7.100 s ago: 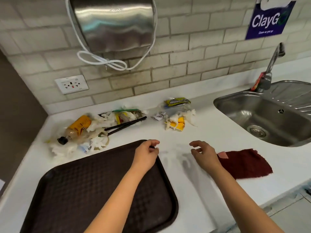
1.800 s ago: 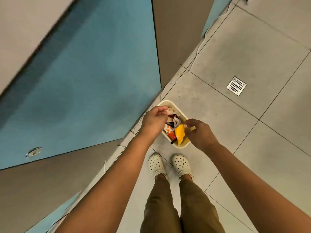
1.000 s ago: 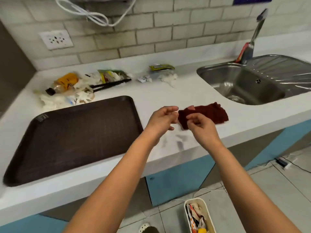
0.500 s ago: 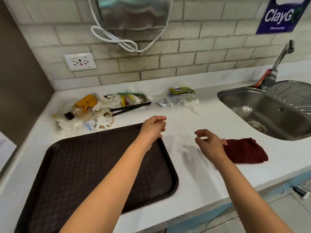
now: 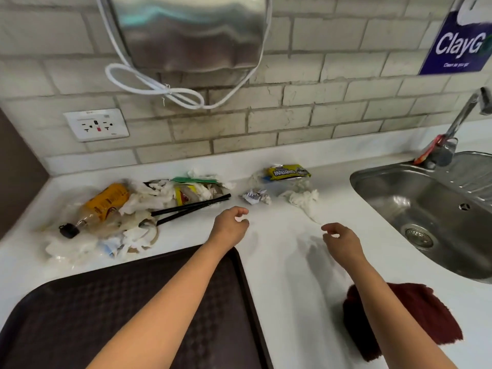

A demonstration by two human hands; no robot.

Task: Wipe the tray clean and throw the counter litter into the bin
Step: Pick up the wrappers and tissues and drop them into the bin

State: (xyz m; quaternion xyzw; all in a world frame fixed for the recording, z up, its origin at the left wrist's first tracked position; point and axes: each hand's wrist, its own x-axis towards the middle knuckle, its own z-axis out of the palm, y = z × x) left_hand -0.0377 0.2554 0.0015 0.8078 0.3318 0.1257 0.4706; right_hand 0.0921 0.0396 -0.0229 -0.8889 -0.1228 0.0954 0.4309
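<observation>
Textured dark plastic tray point(image 5: 80, 315); smooth white counter point(image 5: 287, 262); brushed steel sink point(image 5: 426, 198); fuzzy maroon cloth point(image 5: 431, 310); crumpled paper tissue point(image 5: 303, 198); glossy metal hand dryer point(image 5: 191, 30); rough brick-pattern wall tiles point(image 5: 306, 102).

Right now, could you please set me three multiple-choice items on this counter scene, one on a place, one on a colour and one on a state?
1. Where does the dark red cloth lie?
A. In the sink
B. On the counter, right of the tray
C. On the tray

2. What colour is the label on the plastic bottle?
A. Blue
B. Green
C. Orange-yellow

3. What are the two hands doing?
A. Both hold nothing
B. The left hand grips the chopsticks
C. The right hand holds the cloth

Answers:
1 B: the cloth rests on the white counter between the brown tray and the sink, under the right forearm.
2 C: the bottle lying in the left litter pile has an orange-yellow label.
3 A: the left hand and right hand hover over the counter, fingers loosely curled, holding nothing; the black chopsticks lie untouched.
</observation>
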